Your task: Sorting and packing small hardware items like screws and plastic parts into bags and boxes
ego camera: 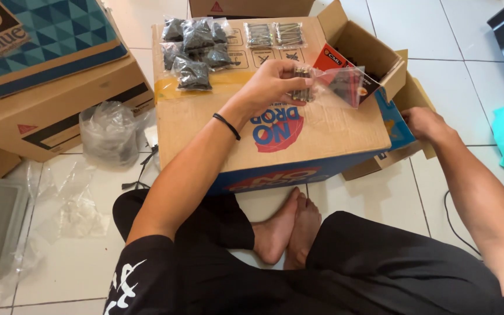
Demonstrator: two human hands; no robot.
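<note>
The left hand (pixel 272 81) is curled closed around a small clear bag (pixel 322 81) of long metal screws, pinching it by the screw end above the top of the big cardboard box (pixel 298 140). Toward eleven o'clock from that hand lies a heap of small bags of dark screws (pixel 196 52), and at about twelve o'clock two flat packs of pale screws (pixel 275 34) rest side by side. At three o'clock the right hand (pixel 424 122) reaches behind the box's far corner beside a smaller open carton (pixel 374 49) (its fingers are hidden, so I cannot tell how open it is).
</note>
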